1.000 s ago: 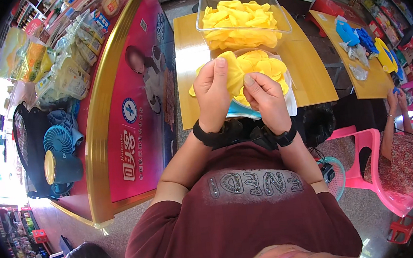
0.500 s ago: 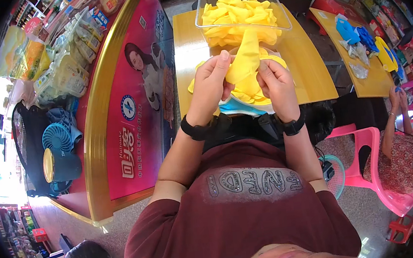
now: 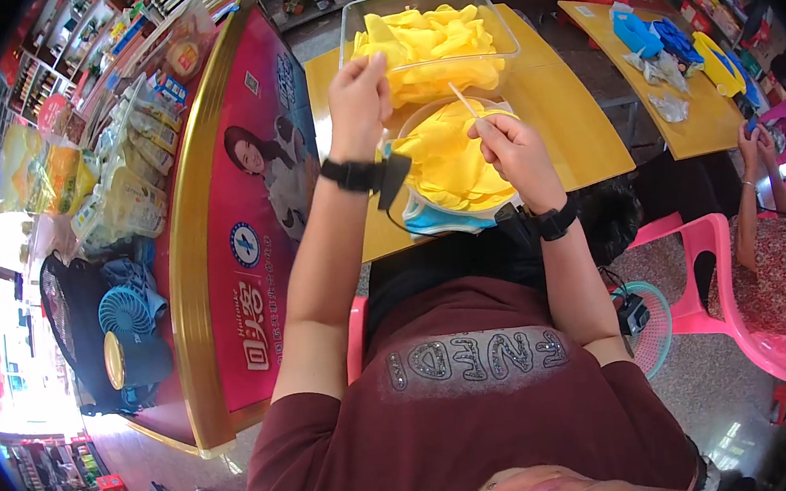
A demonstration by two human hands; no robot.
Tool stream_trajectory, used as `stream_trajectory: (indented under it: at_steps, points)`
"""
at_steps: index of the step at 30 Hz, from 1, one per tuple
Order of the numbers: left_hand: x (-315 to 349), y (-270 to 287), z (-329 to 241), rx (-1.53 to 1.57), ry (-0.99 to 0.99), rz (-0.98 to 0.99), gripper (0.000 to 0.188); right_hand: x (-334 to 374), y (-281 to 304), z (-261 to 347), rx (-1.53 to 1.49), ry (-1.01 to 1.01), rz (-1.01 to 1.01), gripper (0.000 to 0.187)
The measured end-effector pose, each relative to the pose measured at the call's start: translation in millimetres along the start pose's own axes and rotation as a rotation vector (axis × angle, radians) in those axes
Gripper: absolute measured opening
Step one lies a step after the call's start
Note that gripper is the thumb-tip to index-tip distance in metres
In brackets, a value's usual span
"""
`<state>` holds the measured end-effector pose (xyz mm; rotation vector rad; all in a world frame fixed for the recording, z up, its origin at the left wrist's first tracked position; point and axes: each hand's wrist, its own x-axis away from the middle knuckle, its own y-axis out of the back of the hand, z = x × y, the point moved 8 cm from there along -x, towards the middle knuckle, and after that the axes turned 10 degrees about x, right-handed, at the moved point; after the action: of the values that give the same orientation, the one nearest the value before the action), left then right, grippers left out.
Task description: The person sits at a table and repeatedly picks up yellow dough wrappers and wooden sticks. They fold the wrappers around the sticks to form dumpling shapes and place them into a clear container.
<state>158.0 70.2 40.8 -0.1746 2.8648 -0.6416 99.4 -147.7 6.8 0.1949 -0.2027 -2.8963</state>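
Observation:
My right hand (image 3: 514,153) pinches a thin pale stick (image 3: 464,98) that points up and to the left. Below it is a round bowl (image 3: 504,105) filled with flat, soft yellow pieces (image 3: 447,165). At the near left corner of a clear plastic tub (image 3: 517,39), my left hand (image 3: 360,102) is closed, slightly blurred, with its fingertips against a yellow piece (image 3: 381,40) that it seems to grip. More yellow pieces (image 3: 444,37) heap inside the tub. A light-blue item (image 3: 447,219) shows under the bowl's front edge.
The tub and bowl stand on a wooden table (image 3: 581,133). A pink counter (image 3: 231,233) with a gold edge rises at left. At right, another table (image 3: 675,124) holds blue and yellow items; a person sits by a pink chair (image 3: 709,281), hands (image 3: 757,144) on something blue.
My hands have moved apart. The left went up and left to the tub; the yellow piece once stretched between both hands is gone from there, and the stick now shows in my right hand.

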Motion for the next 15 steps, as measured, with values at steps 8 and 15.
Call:
stream_trajectory:
  at_steps: [8,15]
  points:
    - [-89.5,-16.8,24.4,-0.282,0.173,-0.017,0.033,-3.4,23.8,-0.9,-0.069,0.032,-0.053,0.02]
    - [-59.9,-8.3,31.1,-0.391,-0.026,-0.001,0.034,-2.6,40.6,0.6,-0.107,-0.025,-0.11,0.021]
